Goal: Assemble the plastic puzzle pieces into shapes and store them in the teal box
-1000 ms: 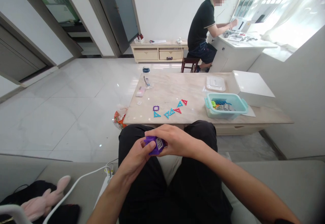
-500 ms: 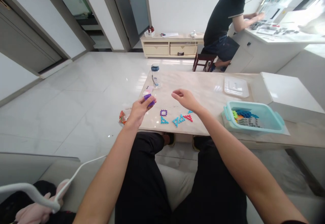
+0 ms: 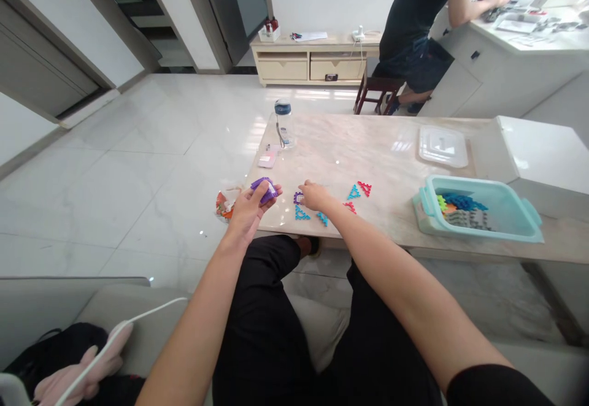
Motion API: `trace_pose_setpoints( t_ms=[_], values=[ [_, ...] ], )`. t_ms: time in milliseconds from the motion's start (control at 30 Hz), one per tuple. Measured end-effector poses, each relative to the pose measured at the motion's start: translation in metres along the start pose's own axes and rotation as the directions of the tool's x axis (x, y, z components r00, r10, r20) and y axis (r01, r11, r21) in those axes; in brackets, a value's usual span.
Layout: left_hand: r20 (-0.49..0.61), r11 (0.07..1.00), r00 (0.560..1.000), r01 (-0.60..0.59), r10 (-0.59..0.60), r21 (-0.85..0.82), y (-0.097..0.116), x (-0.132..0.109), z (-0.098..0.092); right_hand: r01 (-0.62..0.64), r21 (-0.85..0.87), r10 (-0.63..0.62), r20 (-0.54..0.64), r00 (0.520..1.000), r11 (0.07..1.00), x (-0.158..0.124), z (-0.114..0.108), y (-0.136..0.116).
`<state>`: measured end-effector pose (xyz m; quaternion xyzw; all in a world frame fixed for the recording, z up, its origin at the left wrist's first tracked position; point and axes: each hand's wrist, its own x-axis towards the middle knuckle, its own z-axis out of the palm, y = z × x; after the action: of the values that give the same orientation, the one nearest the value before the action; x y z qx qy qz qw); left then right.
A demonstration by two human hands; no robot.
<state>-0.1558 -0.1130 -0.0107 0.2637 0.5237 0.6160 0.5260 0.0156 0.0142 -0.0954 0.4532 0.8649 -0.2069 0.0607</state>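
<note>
My left hand (image 3: 253, 205) is closed around several purple square building pieces (image 3: 267, 190) with toothed edges, held above the table's left front part. My right hand (image 3: 316, 196) has its fingertips on another purple square piece (image 3: 297, 198) and hides its right side. I cannot tell whether that piece is lifted. Close by lie toothed triangle pieces: a blue one (image 3: 302, 213) in front, a blue one (image 3: 323, 218) partly under my right forearm, a blue one (image 3: 353, 192) and a red one (image 3: 364, 188) farther right, and another red one (image 3: 350, 207) behind the forearm.
A turquoise bin (image 3: 478, 231) with loose pieces stands on the right of the table (image 3: 368, 148), near a clear lid (image 3: 442, 146) and a white box (image 3: 545, 148). A water bottle (image 3: 285, 127) and a pink card (image 3: 267, 158) are at the left. A person (image 3: 414, 32) sits at the far counter.
My right hand has come down and leftward to the purple square piece on the table. My left hand keeps its purple pieces, turned to show a pale face. The view has shifted slightly.
</note>
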Motion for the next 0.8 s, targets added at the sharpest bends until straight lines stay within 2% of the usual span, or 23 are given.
trace_pose_setpoints(
  t_ms=[133, 300, 400, 500, 633, 733, 800],
  values=[
    [-0.008, 1.0, 1.0, -0.005, 0.005, -0.017, 0.0, 0.001, -0.006, -0.042, -0.04, 0.042, 0.01, 0.999, 0.998, 0.007, 0.008, -0.006],
    [0.002, 1.0, 1.0, 0.006, -0.006, 0.017, -0.002, 0.006, -0.009, -0.11, -0.019, 0.109, -0.016, 0.994, 0.994, 0.013, 0.007, -0.007],
    [-0.009, 1.0, 1.0, -0.009, 0.009, -0.004, -0.003, 0.008, -0.001, -0.149, 0.027, 0.15, -0.04, 0.988, 0.988, 0.015, 0.005, -0.004],
    [-0.031, 0.999, 1.0, -0.003, 0.001, -0.046, -0.005, 0.005, 0.015, -0.183, 0.084, 0.186, -0.034, 0.982, 0.98, 0.013, 0.001, 0.003],
    [-0.018, 0.998, 0.999, 0.03, -0.031, -0.049, -0.011, -0.004, 0.037, -0.188, 0.16, 0.201, -0.063, 0.978, 0.969, 0.005, -0.021, 0.02],
    [-0.004, 0.999, 0.999, 0.049, -0.049, -0.011, -0.017, -0.009, 0.051, -0.19, 0.236, 0.233, -0.168, 0.958, 0.953, -0.006, -0.047, 0.036],
    [0.001, 0.998, 0.999, 0.052, -0.052, 0.019, -0.019, -0.01, 0.063, -0.188, 0.303, 0.27, -0.257, 0.928, 0.934, -0.019, -0.062, 0.047]
  ],
)
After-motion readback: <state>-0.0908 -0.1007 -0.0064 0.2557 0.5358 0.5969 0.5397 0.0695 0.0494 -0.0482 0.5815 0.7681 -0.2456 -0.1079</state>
